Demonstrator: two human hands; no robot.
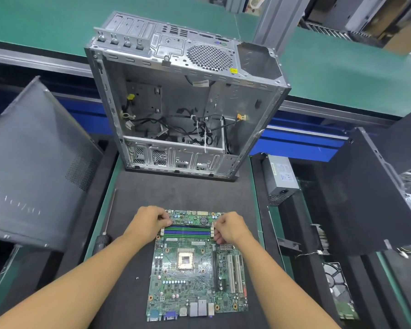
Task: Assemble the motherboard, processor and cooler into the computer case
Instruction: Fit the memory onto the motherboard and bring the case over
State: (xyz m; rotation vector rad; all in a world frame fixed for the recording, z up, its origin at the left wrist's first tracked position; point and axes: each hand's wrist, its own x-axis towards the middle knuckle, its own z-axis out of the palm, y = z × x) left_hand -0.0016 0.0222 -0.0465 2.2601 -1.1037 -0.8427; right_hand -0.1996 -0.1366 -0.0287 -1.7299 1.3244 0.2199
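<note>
Lying flat on the surface (183,193), the motherboard (195,269) sits outside the case (183,103). At its far edge the left hand (150,220) and right hand (230,227), fingers curled, pinch the ends of a memory stick (190,226). Likely board preparation; the next move calls for carrying it level into the open case beyond.

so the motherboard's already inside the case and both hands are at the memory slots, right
No: the head view shows the motherboard on the black mat in front of the case, not inside it. Left hand and right hand are at the memory slots.
</note>
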